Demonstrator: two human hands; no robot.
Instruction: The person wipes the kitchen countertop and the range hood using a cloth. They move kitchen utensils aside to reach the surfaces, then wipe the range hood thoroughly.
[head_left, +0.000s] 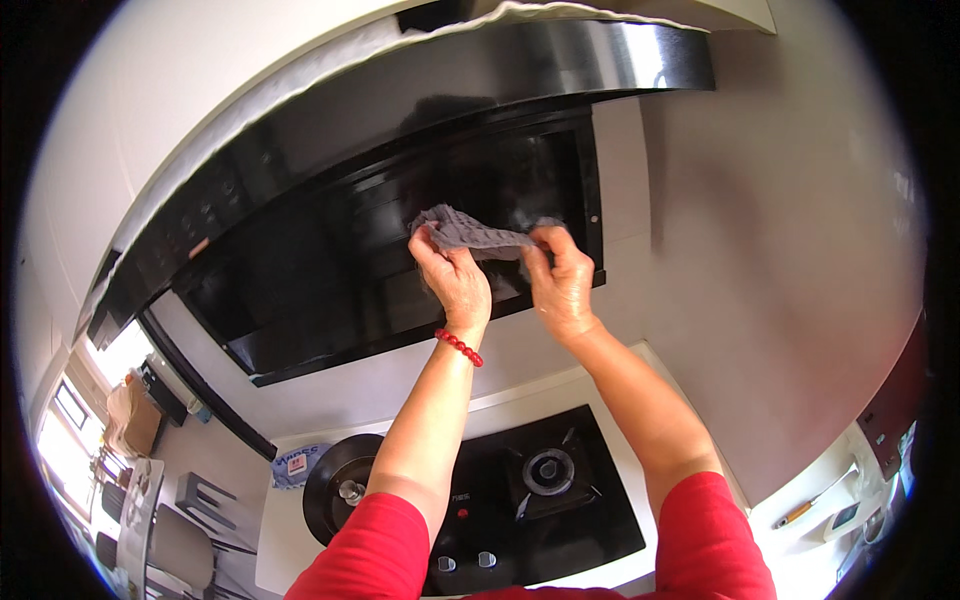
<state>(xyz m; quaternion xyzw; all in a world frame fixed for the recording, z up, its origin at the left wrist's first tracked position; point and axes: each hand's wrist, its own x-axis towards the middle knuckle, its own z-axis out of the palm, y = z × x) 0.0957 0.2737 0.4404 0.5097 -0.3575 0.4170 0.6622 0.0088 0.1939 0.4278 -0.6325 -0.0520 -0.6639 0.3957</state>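
A crumpled grey cloth (480, 234) stretches between my two hands, in front of the black glossy panel of a range hood (322, 247). My left hand (459, 285) pinches the bunched left end, with fingers partly hidden by the fabric. At the right end, my right hand (561, 281) grips the cloth between thumb and fingers. Both arms reach upward over the stove, and a red bead bracelet (459, 347) circles the left wrist. The hood's shiny upper front band (525, 64) curves above the hands.
Below lies a black gas hob (540, 517) with a bare right burner (548, 472). A lidded black pan (330, 480) sits at its left, beside a blue wipes packet (298, 465). A tool with a yellow-brown handle (795, 514) rests at right. Chairs (180, 547) stand lower left.
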